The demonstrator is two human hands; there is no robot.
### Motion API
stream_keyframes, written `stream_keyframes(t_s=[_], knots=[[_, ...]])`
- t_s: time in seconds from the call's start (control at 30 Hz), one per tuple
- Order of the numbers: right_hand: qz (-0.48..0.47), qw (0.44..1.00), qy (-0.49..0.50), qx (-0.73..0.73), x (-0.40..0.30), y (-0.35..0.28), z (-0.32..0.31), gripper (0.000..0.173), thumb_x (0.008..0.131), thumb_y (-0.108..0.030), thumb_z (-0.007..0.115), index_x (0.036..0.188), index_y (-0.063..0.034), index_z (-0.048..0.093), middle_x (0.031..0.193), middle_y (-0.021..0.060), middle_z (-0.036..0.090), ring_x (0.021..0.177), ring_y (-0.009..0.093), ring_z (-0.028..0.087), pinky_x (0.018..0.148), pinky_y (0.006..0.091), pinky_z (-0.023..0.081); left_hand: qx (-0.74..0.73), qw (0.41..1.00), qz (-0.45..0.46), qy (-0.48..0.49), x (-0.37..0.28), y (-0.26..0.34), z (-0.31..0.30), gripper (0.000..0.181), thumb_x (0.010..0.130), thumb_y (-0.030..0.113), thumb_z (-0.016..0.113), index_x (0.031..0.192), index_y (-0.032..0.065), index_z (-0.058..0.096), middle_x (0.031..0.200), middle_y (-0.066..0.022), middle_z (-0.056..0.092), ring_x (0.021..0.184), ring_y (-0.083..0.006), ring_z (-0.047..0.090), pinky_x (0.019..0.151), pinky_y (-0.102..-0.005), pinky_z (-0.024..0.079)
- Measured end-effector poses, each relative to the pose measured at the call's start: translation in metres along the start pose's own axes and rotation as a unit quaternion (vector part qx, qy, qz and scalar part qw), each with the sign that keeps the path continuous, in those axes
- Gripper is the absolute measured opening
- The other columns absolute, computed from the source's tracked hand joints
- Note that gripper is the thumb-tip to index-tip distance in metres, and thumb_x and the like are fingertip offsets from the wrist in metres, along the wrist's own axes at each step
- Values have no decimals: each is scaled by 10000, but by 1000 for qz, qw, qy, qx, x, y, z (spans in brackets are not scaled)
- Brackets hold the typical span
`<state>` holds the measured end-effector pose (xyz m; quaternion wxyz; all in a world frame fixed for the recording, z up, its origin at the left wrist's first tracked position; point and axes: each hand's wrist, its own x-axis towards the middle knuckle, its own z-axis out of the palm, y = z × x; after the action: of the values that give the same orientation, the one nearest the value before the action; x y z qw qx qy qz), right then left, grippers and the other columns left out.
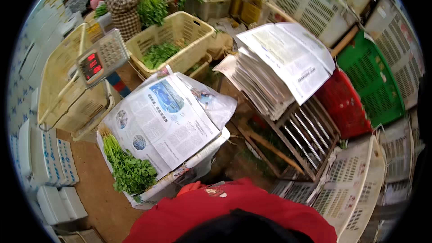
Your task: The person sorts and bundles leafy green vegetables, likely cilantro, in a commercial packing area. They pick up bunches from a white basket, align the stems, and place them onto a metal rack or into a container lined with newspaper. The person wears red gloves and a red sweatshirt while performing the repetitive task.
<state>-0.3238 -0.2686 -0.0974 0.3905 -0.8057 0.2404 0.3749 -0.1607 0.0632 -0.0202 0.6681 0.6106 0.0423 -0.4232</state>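
My right hand is out of view. An orange patch (190,188) at the front of my red top (219,212) may be a gloved left hand, but its fingers cannot be made out. Before me stands a white box (219,143), its top covered by newspaper sheets (179,121) and a crumpled plastic bag (221,104). A bunch of leafy greens with pale roots (130,168), resembling coriander, lies along the box's left side, partly on the paper. To the right, a thick stack of newspapers (260,84) rests on a slatted metal stand (303,138), its top sheet (287,54) spread and drooping.
A digital scale display (101,59) rises beyond the box. Behind it, a cream plastic crate (199,37) holds greens. A person in a checked garment (119,3) stands there beside more greens (150,8). Crates, including a green one (371,77), line the right; foam boxes (47,155) line the left.
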Motion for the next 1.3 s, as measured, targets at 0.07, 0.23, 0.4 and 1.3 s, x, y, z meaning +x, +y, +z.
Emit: stream_keyframes(t_s=[0.07, 0.23, 0.4, 1.3], knots=[[3, 999, -24, -45, 12, -1, -4, 529, 844, -387, 676, 1229, -36, 582, 1158, 199, 629, 1112, 374, 582, 962, 445, 449, 47, 998, 25, 45, -4, -2, -4, 489, 995, 455, 513, 1069, 0, 679, 1004, -156, 699, 954, -231, 662, 848, -379, 499], [-32, 986, -49, -158, 23, -5, -51, 453, 845, -380, 654, 1149, -45, 618, 1082, 202, 648, 1046, 380, 609, 905, 465, 480, 272, 946, 76, 156, -3, 22, -4, 477, 1005, 435, 511, 1049, -3, 696, 978, -149, 714, 936, -217, 671, 840, -363, 502], [-122, 938, -36, -322, -7, -25, -125, 389, 847, -373, 632, 1069, -54, 654, 1007, 204, 666, 981, 386, 636, 849, 484, 511, 333, 942, 41, 31, 46, 64, 74, 428, 994, 407, 564, 918, 3, 683, 839, -114, 680, 765, -182, 643, 704, -373, 486], [380, 714, 583, 75, -501, 416, -321, 679, 804, -413, 745, 1384, -126, 541, 1222, 211, 656, 1138, 316, 630, 980, 385, 487, 285, 842, -24, -457, 214, 85, 425, 369, 1049, 272, 499, 1308, 20, 575, 1130, -141, 680, 1040, -196, 635, 922, -331, 496]])
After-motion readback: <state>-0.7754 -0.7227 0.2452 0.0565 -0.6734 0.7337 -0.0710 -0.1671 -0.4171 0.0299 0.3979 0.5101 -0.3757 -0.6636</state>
